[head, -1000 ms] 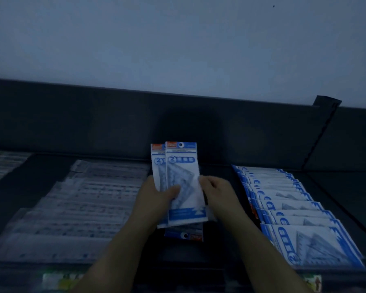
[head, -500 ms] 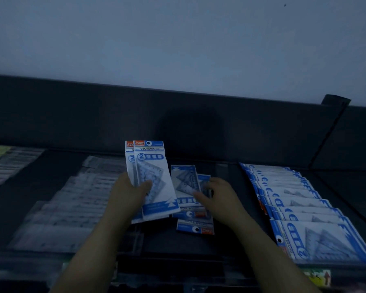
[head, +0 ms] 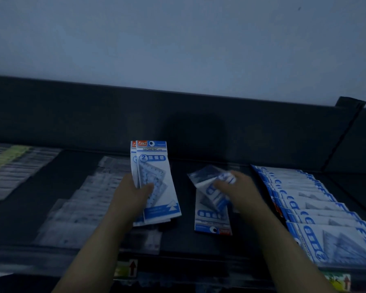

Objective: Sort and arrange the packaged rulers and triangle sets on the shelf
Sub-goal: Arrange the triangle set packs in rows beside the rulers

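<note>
My left hand (head: pixel 133 195) grips a small stack of blue-and-white triangle set packs (head: pixel 156 182), held upright above the dark shelf (head: pixel 76 166), thumb across the front pack. My right hand (head: pixel 237 191) pinches another triangle set pack (head: pixel 207 182), lifted and blurred, over a pack lying flat (head: pixel 212 220) on the shelf in the middle. A fanned row of larger triangle set packs (head: pixel 317 210) lies at the right. Clear-packaged rulers (head: pixel 80 199) lie fanned at the left.
A dark back panel (head: pixel 199 123) runs behind the shelf, with a divider (head: pixel 344 134) at the right. More ruler packs (head: pixel 11 163), some yellow-green, lie at the far left. Price labels (head: pixel 127 269) sit on the front edge.
My left hand kept its stack and drifted left of the middle pile. My right hand closed on a pack from that pile and raised it.
</note>
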A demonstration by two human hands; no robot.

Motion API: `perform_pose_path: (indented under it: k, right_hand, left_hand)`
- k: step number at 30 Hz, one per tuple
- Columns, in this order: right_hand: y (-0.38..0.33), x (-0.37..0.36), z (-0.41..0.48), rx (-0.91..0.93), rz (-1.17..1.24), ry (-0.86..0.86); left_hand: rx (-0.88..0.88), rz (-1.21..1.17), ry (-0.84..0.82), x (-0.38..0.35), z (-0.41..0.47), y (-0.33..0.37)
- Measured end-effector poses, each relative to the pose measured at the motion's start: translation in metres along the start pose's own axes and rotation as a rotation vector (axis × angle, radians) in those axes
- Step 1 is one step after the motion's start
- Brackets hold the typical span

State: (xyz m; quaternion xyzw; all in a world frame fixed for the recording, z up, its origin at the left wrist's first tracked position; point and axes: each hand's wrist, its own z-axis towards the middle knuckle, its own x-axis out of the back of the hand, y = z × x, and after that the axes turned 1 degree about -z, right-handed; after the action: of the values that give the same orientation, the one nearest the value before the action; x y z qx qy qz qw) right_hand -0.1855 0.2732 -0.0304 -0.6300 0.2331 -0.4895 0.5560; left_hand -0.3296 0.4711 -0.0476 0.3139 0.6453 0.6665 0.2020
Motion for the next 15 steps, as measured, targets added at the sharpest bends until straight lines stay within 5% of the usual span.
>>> perform_pose_path:
  k: [5,11,15]
  right_hand:
    - [-0.022,0.039,0.003,-0.055,0.354,-0.027]
    - [-0.032,0.027,0.004,-0.128,0.259,-0.181]
    - [-0.034,0.01,0.013,-0.1,0.191,-0.214]
  left_hand:
    - [0.051,-0.048,-0.081,-0.002,0.001,0.008]
    - [0.15,-0.211,-0.265,-0.024,-0.017,0.026]
    - [0.125,-0.06,-0.513,-0.029,-0.025,0.032]
